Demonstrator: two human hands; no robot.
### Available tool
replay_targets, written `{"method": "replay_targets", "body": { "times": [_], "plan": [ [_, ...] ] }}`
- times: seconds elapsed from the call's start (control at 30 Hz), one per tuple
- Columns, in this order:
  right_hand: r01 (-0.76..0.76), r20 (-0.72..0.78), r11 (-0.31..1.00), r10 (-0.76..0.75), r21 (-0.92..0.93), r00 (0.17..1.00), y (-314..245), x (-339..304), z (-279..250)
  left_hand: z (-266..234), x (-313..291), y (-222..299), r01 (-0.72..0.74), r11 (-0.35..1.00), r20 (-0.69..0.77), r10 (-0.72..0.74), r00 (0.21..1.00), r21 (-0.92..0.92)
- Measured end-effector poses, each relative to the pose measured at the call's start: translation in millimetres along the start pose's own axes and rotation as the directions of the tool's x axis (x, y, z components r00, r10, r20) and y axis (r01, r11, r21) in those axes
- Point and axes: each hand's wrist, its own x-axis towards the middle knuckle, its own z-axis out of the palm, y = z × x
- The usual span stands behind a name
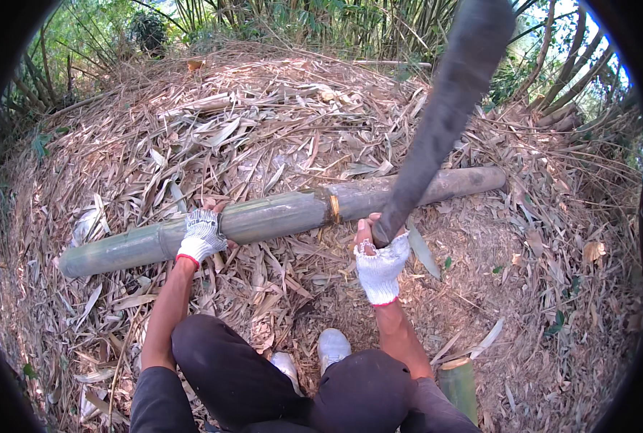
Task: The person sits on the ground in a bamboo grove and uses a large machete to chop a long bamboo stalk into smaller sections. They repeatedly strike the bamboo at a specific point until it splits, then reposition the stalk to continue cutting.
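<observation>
A thick green-grey bamboo pole [263, 216] lies across the ground in front of me, its right part browner. Near its middle, by a node, a fresh cut [333, 205] shows pale orange wood. My left hand [203, 229], in a white fingerless knit glove with a red cuff, is wrapped over the pole left of that cut. In a matching glove, my right hand [380, 263] grips the handle of a machete [444, 108]. Its broad dark blade rises up and to the right, blurred toward the tip, and passes in front of the pole's right part.
Dry bamboo leaves [220, 133] and sheaths cover the ground. A short cut piece of green bamboo [458, 390] lies beside my right knee. My light shoes [333, 348] stand close to the pole. Bamboo clumps [559, 72] and green growth line the far edge.
</observation>
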Motion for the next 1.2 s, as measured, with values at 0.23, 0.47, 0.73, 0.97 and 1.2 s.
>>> {"method": "replay_targets", "body": {
  "times": [0.23,0.47,0.73,0.97,1.2],
  "plan": [
    [-0.16,0.234,0.576,0.548,-0.801,0.803,123.0,-59.7,-24.1,-0.1,2.3,2.8,-0.029,0.999,-0.097,0.025,0.995,-0.032],
    [-0.225,0.074,0.972,0.229,-0.063,0.971,15.8,-20.5,-22.6,6.0,-9.3,4.1,-0.014,1.0,-0.061,0.013,0.998,-0.01],
    [-0.245,0.177,0.712,0.463,-0.658,0.869,128.0,-49.4,-20.1,11.1,-2.1,2.9,-0.039,0.999,-0.078,0.037,0.996,-0.028],
    [-0.82,0.506,0.563,0.678,0.108,0.533,83.8,-38.5,-41.2,14.5,-0.1,2.5,-0.027,0.999,-0.097,0.024,0.995,-0.024],
    [0.073,-0.011,0.997,-0.073,0.032,0.997,-7.5,-1.5,-10.9,12.7,-3.5,0.2,-0.022,1.0,-0.097,0.023,0.995,0.01]
  ]
}}
